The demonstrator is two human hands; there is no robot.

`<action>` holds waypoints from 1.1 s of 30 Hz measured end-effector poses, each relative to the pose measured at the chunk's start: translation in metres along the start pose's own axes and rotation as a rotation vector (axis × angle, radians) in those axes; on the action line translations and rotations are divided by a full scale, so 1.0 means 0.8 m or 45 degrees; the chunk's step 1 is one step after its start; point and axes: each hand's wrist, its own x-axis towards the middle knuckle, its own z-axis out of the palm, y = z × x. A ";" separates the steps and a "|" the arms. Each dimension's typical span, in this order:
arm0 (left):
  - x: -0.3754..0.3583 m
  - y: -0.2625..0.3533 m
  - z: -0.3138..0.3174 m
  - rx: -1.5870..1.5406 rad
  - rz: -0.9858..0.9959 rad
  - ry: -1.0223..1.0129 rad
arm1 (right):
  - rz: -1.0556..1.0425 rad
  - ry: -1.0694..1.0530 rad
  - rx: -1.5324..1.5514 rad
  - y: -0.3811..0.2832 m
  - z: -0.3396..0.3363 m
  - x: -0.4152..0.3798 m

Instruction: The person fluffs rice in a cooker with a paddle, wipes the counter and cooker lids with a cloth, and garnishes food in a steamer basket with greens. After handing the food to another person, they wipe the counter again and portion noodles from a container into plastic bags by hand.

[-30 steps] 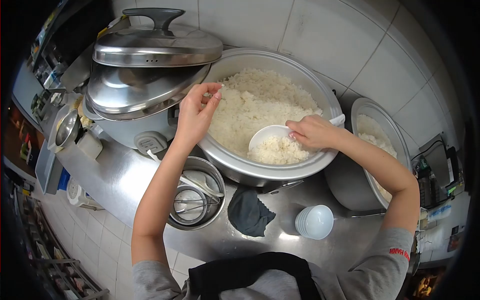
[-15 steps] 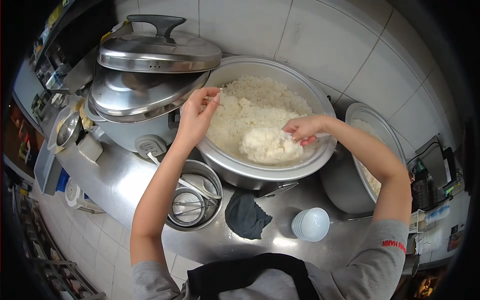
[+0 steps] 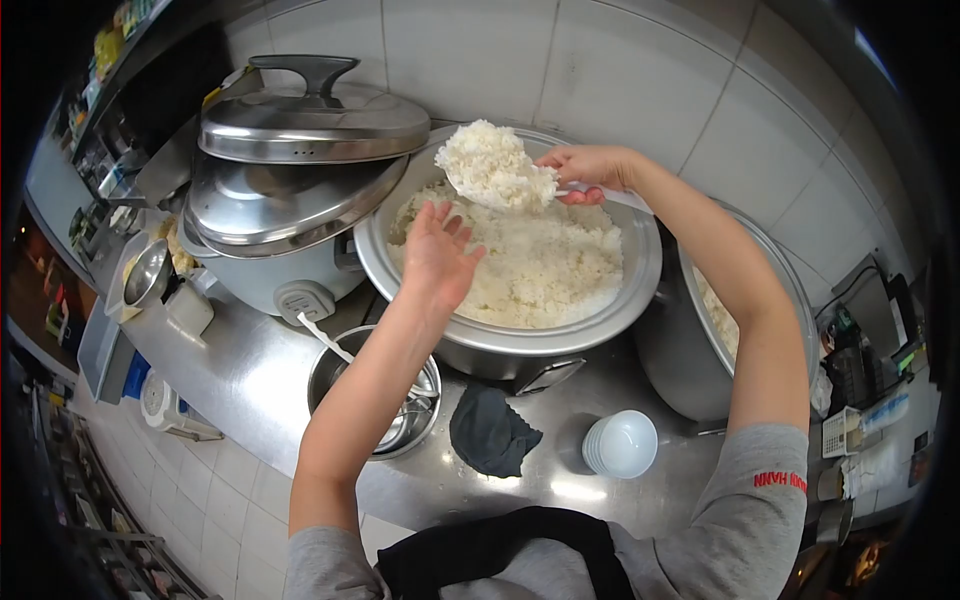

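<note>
A wide metal pot [image 3: 645, 265] holds a deep layer of cooked white rice [image 3: 540, 270]. Over its far side my right hand [image 3: 582, 175] grips a white rice paddle [image 3: 628, 200], whose handle sticks out behind the fingers. A big heap of rice [image 3: 495, 160] sits on the paddle and hides its blade. My left hand [image 3: 440, 258] is above the pot's left part, palm up with fingers spread, holding nothing. It is below and to the left of the heap, apart from it.
Left of the pot stands a rice cooker [image 3: 290, 280] with stacked metal lids [image 3: 310, 125]. In front are a metal bowl of utensils [image 3: 428, 410], a dark cloth [image 3: 492, 430] and stacked pale bowls [image 3: 622, 443]. Another rice pot [image 3: 680, 345] is at the right.
My right hand has lifted the heaped paddle up and leftward from the pot's near side. My left hand has moved from the rim near the lids to over the rice, its fingers now spread.
</note>
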 end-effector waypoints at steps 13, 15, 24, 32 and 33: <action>-0.016 -0.181 0.207 -0.467 -0.536 -0.186 | 0.034 0.386 0.268 0.110 -0.035 -0.244; -0.027 -0.215 0.236 0.020 -0.385 -0.294 | 0.095 0.651 0.026 0.146 -0.036 -0.315; -0.035 -0.262 0.261 0.671 -0.046 -0.522 | 0.946 1.322 -1.557 0.259 0.126 -0.417; -0.013 -0.088 0.169 0.902 0.481 -0.446 | 0.693 1.401 -1.412 0.243 0.111 -0.429; -0.013 -0.056 0.145 0.939 0.550 -0.424 | 0.679 1.486 -1.419 0.229 0.107 -0.427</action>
